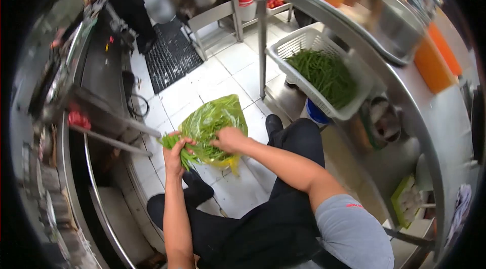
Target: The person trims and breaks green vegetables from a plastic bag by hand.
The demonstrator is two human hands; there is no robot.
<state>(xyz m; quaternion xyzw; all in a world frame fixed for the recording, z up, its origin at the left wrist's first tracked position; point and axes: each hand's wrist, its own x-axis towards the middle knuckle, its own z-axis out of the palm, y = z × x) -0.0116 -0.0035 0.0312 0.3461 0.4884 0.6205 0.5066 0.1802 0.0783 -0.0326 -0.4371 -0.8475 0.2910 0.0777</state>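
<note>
My left hand (178, 151) is closed around a bunch of long green beans (188, 159), whose ends stick out on both sides of the fingers. Beside it, a yellow-green plastic bag (223, 108) sits low in front of me, over the white floor tiles, with more green beans inside. My right hand (232, 140) is at the bag's near side, its fingers curled down among the beans; the fingertips are partly hidden. A white plastic basket (283, 62) on the low shelf to the right holds a heap of loose green beans (324, 76).
A steel table (405, 94) curves along my right, with orange containers (433, 64) and a metal pot (397, 26) on it. A blue-rimmed bucket (315, 112) stands below the basket. Ahead lies a black rubber mat (169, 56); a person in a dark apron (124, 3) stands beyond.
</note>
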